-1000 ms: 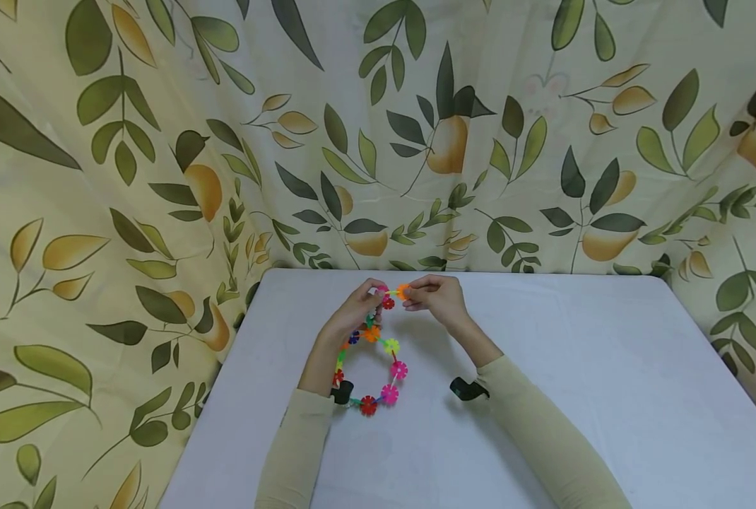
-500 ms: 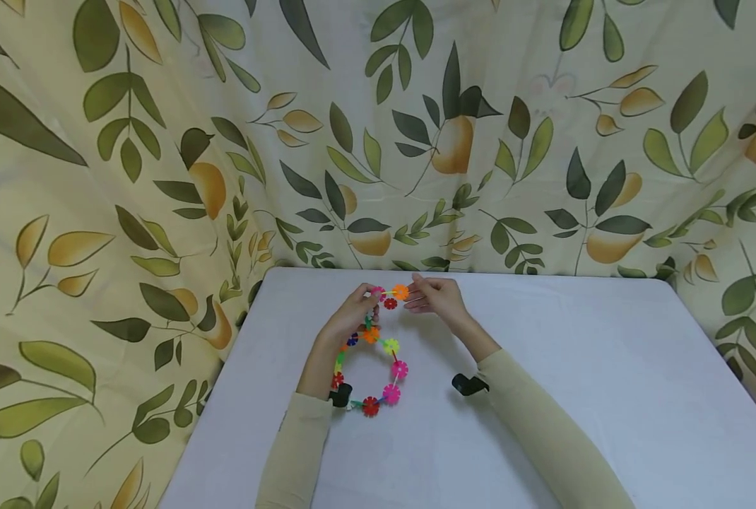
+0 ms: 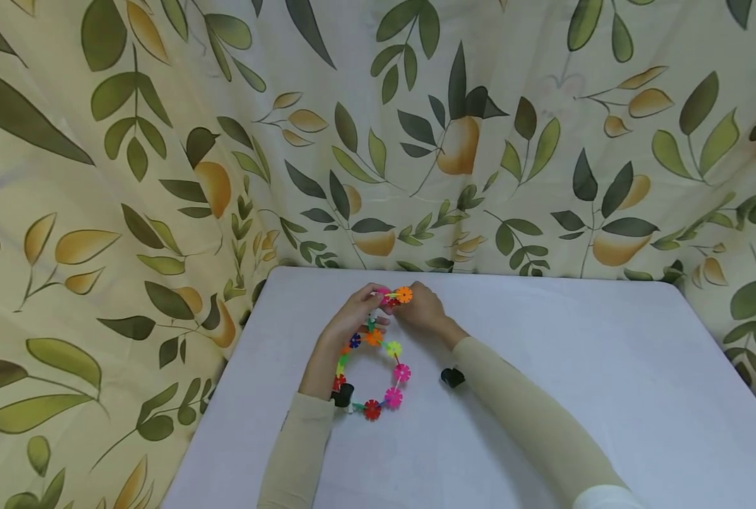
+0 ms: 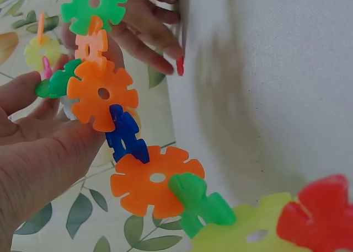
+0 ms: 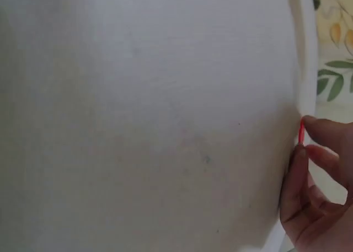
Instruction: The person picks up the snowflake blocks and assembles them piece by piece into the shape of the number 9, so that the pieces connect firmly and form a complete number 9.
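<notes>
A chain of flower-shaped plastic discs (image 3: 402, 372) in several colours forms a loop on the table, and its far end rises to my left hand (image 3: 355, 312). The left wrist view shows my left thumb and fingers gripping the chain by a green disc (image 4: 63, 80), with an orange disc (image 4: 103, 93) beside it. Near the table's far edge, my right hand (image 3: 422, 307) pinches a red disc (image 5: 301, 132) on edge between thumb and finger. From the head, an orange disc (image 3: 404, 295) at the chain's end partly covers that spot.
The white table (image 3: 543, 353) has its far edge just beyond both hands. A leaf-patterned curtain (image 3: 467, 141) hangs behind it and along the left side. Black wrist cameras (image 3: 452, 377) stick out below both wrists.
My right hand has let go of the orange disc, moved slightly lower and to the left, and taken hold of the red disc. My left hand keeps its grip on the chain.
</notes>
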The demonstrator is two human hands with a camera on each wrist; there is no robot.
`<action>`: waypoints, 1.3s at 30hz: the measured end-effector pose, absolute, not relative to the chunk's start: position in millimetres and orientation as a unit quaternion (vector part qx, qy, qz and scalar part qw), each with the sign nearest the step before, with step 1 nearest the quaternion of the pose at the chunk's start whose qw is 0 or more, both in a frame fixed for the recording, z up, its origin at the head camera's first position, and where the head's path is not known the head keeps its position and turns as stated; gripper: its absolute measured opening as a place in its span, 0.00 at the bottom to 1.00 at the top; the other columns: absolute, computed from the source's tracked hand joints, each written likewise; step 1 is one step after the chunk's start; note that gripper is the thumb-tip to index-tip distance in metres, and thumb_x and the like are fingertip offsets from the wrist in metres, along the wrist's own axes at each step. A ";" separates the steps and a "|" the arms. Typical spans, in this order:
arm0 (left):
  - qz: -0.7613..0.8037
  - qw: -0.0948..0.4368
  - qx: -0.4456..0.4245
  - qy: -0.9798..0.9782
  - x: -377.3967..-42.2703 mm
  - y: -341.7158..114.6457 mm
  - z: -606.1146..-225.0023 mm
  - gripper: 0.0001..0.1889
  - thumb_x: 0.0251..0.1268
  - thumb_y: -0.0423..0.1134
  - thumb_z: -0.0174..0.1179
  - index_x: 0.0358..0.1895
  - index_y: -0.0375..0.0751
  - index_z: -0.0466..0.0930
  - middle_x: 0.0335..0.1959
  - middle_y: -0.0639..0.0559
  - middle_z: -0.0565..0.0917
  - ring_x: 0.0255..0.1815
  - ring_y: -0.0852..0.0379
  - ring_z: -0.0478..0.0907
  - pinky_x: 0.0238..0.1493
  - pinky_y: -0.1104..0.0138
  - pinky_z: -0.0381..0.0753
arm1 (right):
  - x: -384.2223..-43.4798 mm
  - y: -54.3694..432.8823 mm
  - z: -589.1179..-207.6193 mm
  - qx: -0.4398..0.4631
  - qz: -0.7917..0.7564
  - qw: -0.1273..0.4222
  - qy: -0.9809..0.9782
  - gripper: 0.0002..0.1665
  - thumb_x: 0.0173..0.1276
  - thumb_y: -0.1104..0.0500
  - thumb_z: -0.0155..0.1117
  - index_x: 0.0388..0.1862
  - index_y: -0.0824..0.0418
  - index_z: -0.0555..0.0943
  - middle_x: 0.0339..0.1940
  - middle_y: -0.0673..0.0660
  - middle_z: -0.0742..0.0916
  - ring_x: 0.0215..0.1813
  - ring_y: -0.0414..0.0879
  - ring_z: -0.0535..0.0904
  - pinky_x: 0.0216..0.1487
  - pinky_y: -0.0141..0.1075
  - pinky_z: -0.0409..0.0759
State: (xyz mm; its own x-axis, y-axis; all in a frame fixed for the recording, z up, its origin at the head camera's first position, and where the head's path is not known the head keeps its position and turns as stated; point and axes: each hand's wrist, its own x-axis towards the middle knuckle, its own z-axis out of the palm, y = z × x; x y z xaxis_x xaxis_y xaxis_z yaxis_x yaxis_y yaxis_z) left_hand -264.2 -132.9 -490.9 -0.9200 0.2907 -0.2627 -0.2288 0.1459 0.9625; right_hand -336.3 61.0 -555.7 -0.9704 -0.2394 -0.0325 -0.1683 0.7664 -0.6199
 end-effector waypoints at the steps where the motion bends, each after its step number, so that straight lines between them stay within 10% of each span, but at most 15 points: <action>1: 0.655 0.198 0.024 0.728 -264.1 -132.6 -490.5 0.17 0.86 0.50 0.46 0.67 0.53 0.75 0.56 0.34 0.81 0.58 0.29 0.81 0.41 0.59 0.86 | -335.4 59.7 -554.2 -0.108 -0.311 0.056 0.943 0.25 0.67 0.48 0.75 0.49 0.67 0.79 0.41 0.59 0.82 0.38 0.53 0.79 0.43 0.47 0.82; 9: 0.661 0.183 0.033 0.727 -265.5 -131.7 -488.7 0.17 0.86 0.46 0.48 0.69 0.54 0.77 0.52 0.32 0.83 0.57 0.29 0.81 0.60 0.44 0.80 | -332.4 62.7 -548.8 -0.116 -0.316 0.030 0.941 0.23 0.59 0.52 0.83 0.43 0.65 0.84 0.37 0.57 0.87 0.39 0.53 0.82 0.45 0.47 0.82; 15: 0.638 0.172 0.018 0.751 -267.6 -136.8 -488.4 0.18 0.84 0.46 0.50 0.69 0.47 0.76 0.45 0.45 0.89 0.53 0.40 0.86 0.49 0.56 0.79 | -318.6 73.7 -546.8 -0.128 -0.410 0.009 0.903 0.12 0.61 0.60 0.81 0.36 0.64 0.85 0.29 0.54 0.89 0.32 0.48 0.81 0.33 0.37 0.76; 24: 0.652 0.177 0.045 0.736 -270.1 -137.3 -487.8 0.19 0.86 0.36 0.42 0.69 0.49 0.76 0.57 0.27 0.81 0.56 0.22 0.77 0.53 0.52 0.84 | -295.9 82.9 -532.6 -0.142 -0.508 -0.047 0.848 0.05 0.67 0.62 0.76 0.41 0.59 0.90 0.33 0.52 0.92 0.33 0.47 0.89 0.35 0.36 0.85; 39: 0.646 0.177 0.085 0.738 -273.3 -131.2 -490.7 0.23 0.87 0.35 0.42 0.73 0.60 0.75 0.39 0.42 0.79 0.33 0.49 0.76 0.39 0.61 0.83 | -272.5 92.4 -524.2 -0.153 -0.557 -0.166 0.799 0.06 0.68 0.63 0.75 0.43 0.58 0.91 0.37 0.52 0.92 0.36 0.45 0.89 0.41 0.30 0.85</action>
